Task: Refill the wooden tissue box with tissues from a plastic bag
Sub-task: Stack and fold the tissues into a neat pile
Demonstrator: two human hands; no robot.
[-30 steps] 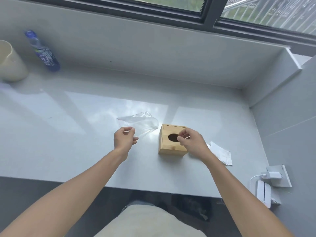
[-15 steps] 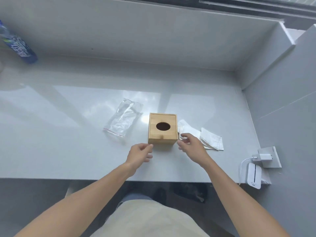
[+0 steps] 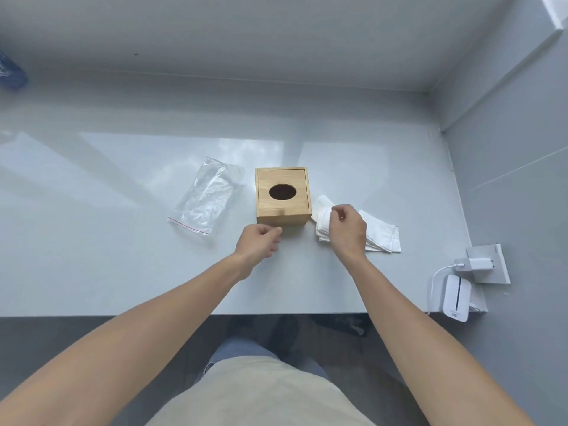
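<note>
The wooden tissue box [image 3: 282, 196] stands on the grey counter [image 3: 123, 256], its lid on and the oval hole dark. An empty clear plastic bag [image 3: 205, 199] with a red strip lies flat to its left. White folded tissues [image 3: 379, 235] lie in a stack to the box's right. My right hand [image 3: 347, 230] is on the left end of that stack, fingers curled and pinching the top tissue. My left hand [image 3: 259, 242] hovers at the box's front left corner, fingers loosely closed and holding nothing, its fingertips just short of the wood.
A wall socket plate [image 3: 488, 262] with a white charger and cable, and a small white device [image 3: 456, 299], sit at the counter's right front corner. A blue bottle [image 3: 10, 72] lies at the far left. Walls close the back and right sides.
My left hand left the bag and came to the box's front. My right hand moved from the box's hole to the tissues on the right. The view has tilted down.
</note>
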